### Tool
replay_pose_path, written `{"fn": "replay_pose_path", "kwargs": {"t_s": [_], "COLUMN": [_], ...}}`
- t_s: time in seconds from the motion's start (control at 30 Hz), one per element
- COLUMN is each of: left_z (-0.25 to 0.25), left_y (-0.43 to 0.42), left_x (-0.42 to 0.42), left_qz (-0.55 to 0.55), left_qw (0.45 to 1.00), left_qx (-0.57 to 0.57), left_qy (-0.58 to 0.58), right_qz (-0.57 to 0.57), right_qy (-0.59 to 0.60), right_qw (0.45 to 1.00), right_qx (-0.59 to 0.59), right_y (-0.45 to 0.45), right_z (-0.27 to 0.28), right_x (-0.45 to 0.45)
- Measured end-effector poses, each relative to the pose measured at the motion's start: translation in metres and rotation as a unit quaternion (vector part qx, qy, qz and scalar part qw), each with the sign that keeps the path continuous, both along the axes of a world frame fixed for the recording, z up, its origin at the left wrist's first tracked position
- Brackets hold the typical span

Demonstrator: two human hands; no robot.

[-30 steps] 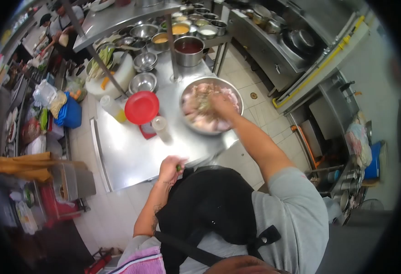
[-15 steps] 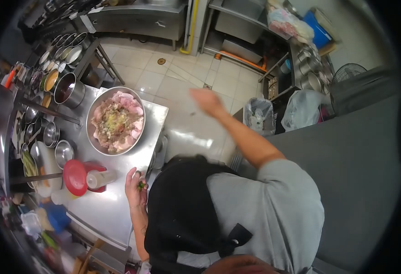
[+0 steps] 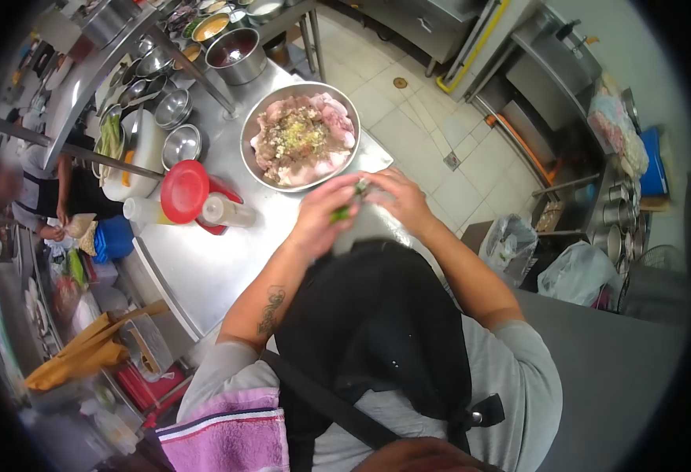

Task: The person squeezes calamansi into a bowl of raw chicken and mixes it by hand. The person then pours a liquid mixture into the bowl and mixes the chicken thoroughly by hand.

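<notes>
In the head view my left hand is closed round small green pieces, too small to name. My right hand meets it at the fingertips, pinched on the end of the same green pieces. Both hands are in front of my black apron, just below a wide steel bowl. Raw pink meat fills the bowl, with chopped yellowish and brown seasoning heaped on top. The bowl stands on the steel table.
Left of the bowl are a red plate, a squeeze bottle, an empty steel bowl and a pot of dark red liquid. Shelf posts rise from the table. A person stands at the far left.
My right hand has come back from the right side and joined my left hand. The left hand has lifted toward the bowl. The view has turned, and a person shows at the left.
</notes>
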State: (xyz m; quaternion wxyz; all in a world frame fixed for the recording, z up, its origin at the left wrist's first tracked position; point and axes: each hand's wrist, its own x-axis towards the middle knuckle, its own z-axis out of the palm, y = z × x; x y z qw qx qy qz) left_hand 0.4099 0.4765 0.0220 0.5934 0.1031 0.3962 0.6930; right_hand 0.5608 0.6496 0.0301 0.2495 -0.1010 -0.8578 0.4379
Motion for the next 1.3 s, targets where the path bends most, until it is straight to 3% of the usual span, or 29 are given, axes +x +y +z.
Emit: {"fn": "replay_pose_path", "kwargs": {"t_s": [0.1, 0.2, 0.27, 0.37, 0.43, 0.53, 0.67, 0.77, 0.87, 0.9, 0.93, 0.97, 1.07, 1.13, 1.23, 1.3], "left_z": [0.008, 0.017, 0.019, -0.002, -0.016, -0.03, -0.047, -0.054, -0.059, -0.07, -0.077, -0.084, -0.099, -0.085, -0.064, -0.064], "left_y": [0.002, -0.001, -0.009, -0.031, -0.047, -0.067, -0.09, -0.101, -0.109, -0.114, -0.117, -0.12, -0.119, -0.118, -0.112, -0.109], "left_x": [-0.001, -0.003, -0.011, -0.021, -0.025, -0.026, -0.03, -0.032, -0.035, -0.037, -0.039, -0.038, -0.034, -0.032, -0.028, -0.028], "left_qz": [0.005, 0.027, 0.053, 0.081, 0.111, 0.159, 0.197, 0.217, 0.258, 0.259, 0.259, 0.259, 0.294, 0.269, 0.247, 0.249], "left_qw": [0.999, 0.999, 0.998, 0.996, 0.992, 0.985, 0.978, 0.974, 0.959, 0.959, 0.959, 0.959, 0.949, 0.957, 0.965, 0.96], "left_qx": [0.026, 0.022, 0.018, -0.037, -0.053, -0.07, -0.076, -0.066, -0.11, -0.1, -0.088, -0.084, -0.086, -0.092, -0.076, -0.119], "left_qy": [-0.031, -0.02, -0.016, 0.021, 0.033, 0.007, 0.004, 0.006, -0.04, -0.06, -0.079, -0.077, -0.076, -0.058, -0.049, -0.054], "right_qz": [0.064, 0.065, 0.076, 0.122, 0.139, 0.135, 0.138, 0.112, 0.083, 0.086, 0.063, 0.033, 0.066, 0.088, 0.026, 0.083], "right_qy": [0.002, -0.006, -0.036, 0.033, 0.024, 0.022, -0.009, -0.054, -0.134, -0.134, -0.147, -0.15, -0.168, -0.093, -0.028, -0.106], "right_qw": [0.996, 0.998, 0.965, 0.934, 0.939, 0.833, 0.823, 0.856, 0.925, 0.926, 0.983, 0.975, 0.962, 0.97, 0.974, 0.96], "right_qx": [0.059, 0.0, -0.247, -0.334, -0.315, -0.536, -0.552, -0.501, -0.345, -0.342, -0.095, 0.158, 0.204, 0.206, 0.225, 0.246], "right_y": [0.0, -0.004, -0.004, 0.002, 0.008, 0.012, 0.024, 0.036, 0.052, 0.051, 0.046, 0.041, 0.056, 0.059, 0.024, 0.023], "right_z": [0.0, -0.006, -0.009, -0.022, -0.022, -0.021, -0.039, -0.047, -0.054, -0.05, -0.043, -0.037, -0.09, -0.108, -0.036, -0.019], "right_x": [-0.022, -0.03, -0.043, -0.059, -0.07, -0.086, -0.113, -0.14, -0.172, -0.18, -0.189, -0.198, -0.242, -0.256, -0.244, -0.244]}}
